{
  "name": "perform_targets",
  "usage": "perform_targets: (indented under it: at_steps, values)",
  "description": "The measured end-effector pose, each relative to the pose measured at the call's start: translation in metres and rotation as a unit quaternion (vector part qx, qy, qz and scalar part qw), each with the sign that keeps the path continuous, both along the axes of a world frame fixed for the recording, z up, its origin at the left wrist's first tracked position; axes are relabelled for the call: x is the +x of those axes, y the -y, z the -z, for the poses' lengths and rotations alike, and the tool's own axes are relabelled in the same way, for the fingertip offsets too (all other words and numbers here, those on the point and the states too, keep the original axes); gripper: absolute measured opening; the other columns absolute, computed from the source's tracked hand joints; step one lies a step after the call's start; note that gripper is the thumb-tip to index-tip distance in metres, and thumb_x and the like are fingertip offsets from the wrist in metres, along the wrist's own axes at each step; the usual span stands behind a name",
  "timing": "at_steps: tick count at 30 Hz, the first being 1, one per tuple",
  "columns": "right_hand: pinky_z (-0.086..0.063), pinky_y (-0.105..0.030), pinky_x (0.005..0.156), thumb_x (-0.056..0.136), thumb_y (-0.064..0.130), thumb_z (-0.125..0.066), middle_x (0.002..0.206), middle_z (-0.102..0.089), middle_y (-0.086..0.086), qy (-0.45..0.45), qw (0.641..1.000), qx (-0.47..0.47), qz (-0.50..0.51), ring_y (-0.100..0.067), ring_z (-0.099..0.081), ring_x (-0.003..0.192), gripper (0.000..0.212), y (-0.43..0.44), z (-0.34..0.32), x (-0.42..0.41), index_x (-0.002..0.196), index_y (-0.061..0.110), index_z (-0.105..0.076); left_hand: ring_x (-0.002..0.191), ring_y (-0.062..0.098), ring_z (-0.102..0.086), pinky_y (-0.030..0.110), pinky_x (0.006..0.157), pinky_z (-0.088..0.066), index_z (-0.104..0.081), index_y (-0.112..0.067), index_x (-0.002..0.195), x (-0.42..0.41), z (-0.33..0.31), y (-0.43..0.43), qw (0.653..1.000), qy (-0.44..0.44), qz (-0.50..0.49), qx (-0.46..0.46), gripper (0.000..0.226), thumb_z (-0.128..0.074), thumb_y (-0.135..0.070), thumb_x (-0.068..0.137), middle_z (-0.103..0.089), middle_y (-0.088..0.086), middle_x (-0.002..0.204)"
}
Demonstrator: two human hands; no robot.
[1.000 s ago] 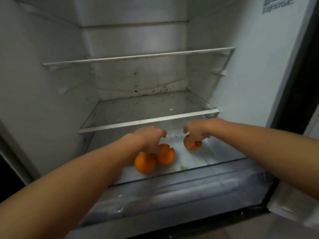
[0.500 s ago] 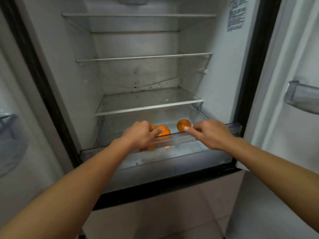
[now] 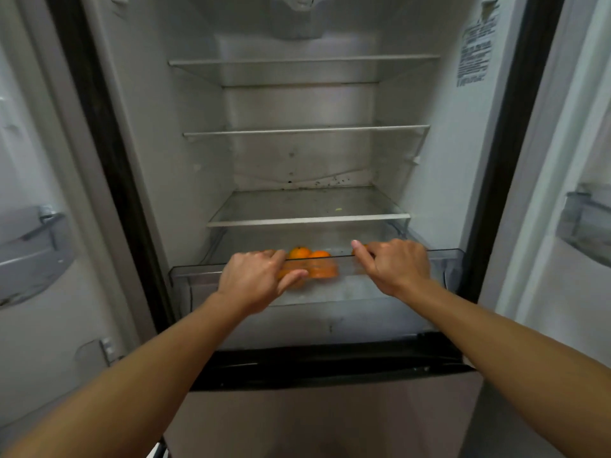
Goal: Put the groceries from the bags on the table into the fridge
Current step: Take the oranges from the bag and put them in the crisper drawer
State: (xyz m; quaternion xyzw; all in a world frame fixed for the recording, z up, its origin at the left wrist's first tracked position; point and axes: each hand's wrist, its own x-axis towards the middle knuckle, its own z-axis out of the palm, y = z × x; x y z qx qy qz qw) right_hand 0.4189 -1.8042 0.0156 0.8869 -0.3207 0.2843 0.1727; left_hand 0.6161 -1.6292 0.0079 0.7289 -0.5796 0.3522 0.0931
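Observation:
The fridge stands open, with a clear crisper drawer [image 3: 444, 259] pulled out at the bottom of the compartment. Two oranges [image 3: 299, 252] [image 3: 319, 254] lie side by side in it, seen over and through the front wall. A third orange [image 3: 354, 251] peeks out behind my right index finger. My left hand [image 3: 256, 280] grips the drawer's front rim left of centre, fingers over the edge and thumb in front. My right hand [image 3: 395, 267] holds the same rim further right.
Three bare glass shelves [image 3: 307, 221] sit above the drawer. Open fridge doors with door bins [image 3: 31, 252] [image 3: 585, 223] flank me on both sides. A dark lower frame and the closed freezer front [image 3: 330, 421] lie below.
Both hands let go of the oranges inside the drawer and drew back to its front rim. My view has pulled away from the fridge and risen.

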Motion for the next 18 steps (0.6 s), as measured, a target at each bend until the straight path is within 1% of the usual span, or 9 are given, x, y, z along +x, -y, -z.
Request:
perform_targets:
  at_steps: [2, 5, 7, 9, 10, 12, 14, 16, 18]
  values:
    - [-0.032, -0.029, 0.057, 0.096, 0.061, -0.015, 0.077, -0.069, -0.007, -0.003, 1.0, 0.003, 0.001, -0.028, -0.064, 0.076, 0.072, 0.009, -0.002, 0.01, 0.083, 0.021, -0.073, 0.066, 0.027, -0.065, 0.029, 0.048, -0.031, -0.055, -0.023, 0.077, 0.01, -0.001, 0.01, 1.0, 0.003, -0.004, -0.018, 0.069, -0.01, -0.075, 0.085, -0.066, 0.001, 0.073]
    - [-0.031, -0.03, 0.057, 0.097, 0.06, -0.016, 0.08, -0.069, -0.007, 0.003, 1.0, 0.013, 0.007, -0.029, -0.064, 0.079, 0.07, 0.022, -0.003, 0.024, 0.082, 0.02, -0.071, 0.067, 0.026, -0.06, 0.029, 0.048, -0.034, -0.057, -0.019, 0.076, 0.019, -0.002, 0.023, 0.999, 0.001, -0.011, -0.034, 0.071, -0.01, -0.069, 0.091, -0.06, 0.002, 0.072]
    - [-0.03, -0.03, 0.058, 0.097, 0.059, -0.016, 0.083, -0.068, -0.005, 0.028, 1.0, 0.015, 0.0, -0.028, -0.063, 0.082, 0.069, 0.034, -0.001, 0.032, 0.079, 0.018, -0.069, 0.077, 0.026, -0.06, 0.031, 0.054, -0.04, -0.064, -0.017, 0.089, 0.024, 0.001, 0.034, 0.999, -0.007, -0.021, -0.039, 0.075, -0.008, -0.067, 0.093, -0.063, 0.003, 0.083]
    - [-0.035, -0.031, 0.061, 0.095, 0.055, -0.021, 0.088, -0.067, -0.003, 0.058, 0.998, 0.016, -0.02, -0.027, -0.061, 0.088, 0.063, 0.043, 0.001, 0.041, 0.081, 0.017, -0.068, 0.095, 0.027, -0.062, 0.034, 0.066, -0.048, -0.066, -0.014, 0.11, 0.031, 0.002, 0.044, 0.998, -0.018, -0.028, -0.047, 0.078, -0.009, -0.065, 0.094, -0.067, 0.006, 0.104]
    - [-0.039, -0.033, 0.066, 0.094, 0.053, -0.022, 0.094, -0.067, -0.003, 0.066, 0.997, 0.021, -0.028, -0.026, -0.061, 0.093, 0.06, 0.046, 0.003, 0.046, 0.086, 0.017, -0.069, 0.103, 0.028, -0.062, 0.035, 0.072, -0.05, -0.065, -0.012, 0.116, 0.035, 0.003, 0.049, 0.998, -0.022, -0.029, -0.05, 0.077, -0.011, -0.063, 0.095, -0.067, 0.008, 0.114]
    - [-0.046, -0.038, 0.081, 0.091, 0.047, -0.023, 0.116, -0.067, -0.005, 0.081, 0.995, 0.038, -0.039, -0.027, -0.058, 0.112, 0.057, 0.055, 0.005, 0.056, 0.104, 0.018, -0.071, 0.115, 0.028, -0.06, 0.038, 0.082, -0.051, -0.062, -0.009, 0.122, 0.044, 0.005, 0.06, 0.998, -0.033, -0.028, -0.051, 0.076, -0.014, -0.061, 0.095, -0.063, 0.012, 0.125]
    - [-0.043, -0.042, 0.096, 0.088, 0.043, -0.021, 0.132, -0.06, -0.008, 0.087, 0.993, 0.065, -0.038, -0.027, -0.051, 0.127, 0.06, 0.063, 0.003, 0.066, 0.12, 0.02, -0.066, 0.12, 0.028, -0.058, 0.039, 0.089, -0.05, -0.061, -0.007, 0.124, 0.053, 0.005, 0.071, 0.997, -0.047, -0.024, -0.049, 0.079, -0.012, -0.062, 0.095, -0.061, 0.014, 0.128]
    - [-0.038, -0.04, 0.103, 0.089, 0.04, -0.019, 0.138, -0.055, -0.009, 0.062, 0.994, 0.086, -0.028, -0.026, -0.045, 0.133, 0.061, 0.072, 0.0, 0.075, 0.128, 0.02, -0.061, 0.12, 0.027, -0.057, 0.039, 0.092, -0.049, -0.062, -0.006, 0.123, 0.062, 0.005, 0.082, 0.997, -0.049, -0.024, -0.05, 0.081, -0.012, -0.062, 0.095, -0.062, 0.014, 0.128]
    - [-0.039, -0.038, 0.102, 0.088, 0.039, -0.016, 0.131, -0.061, -0.009, 0.049, 0.995, 0.083, -0.021, -0.026, -0.049, 0.129, 0.064, 0.083, 0.001, 0.085, 0.123, 0.016, -0.065, 0.12, 0.026, -0.058, 0.039, 0.093, -0.049, -0.064, -0.006, 0.121, 0.071, 0.006, 0.093, 0.997, -0.054, -0.03, -0.045, 0.081, -0.011, -0.062, 0.095, -0.063, 0.013, 0.126]
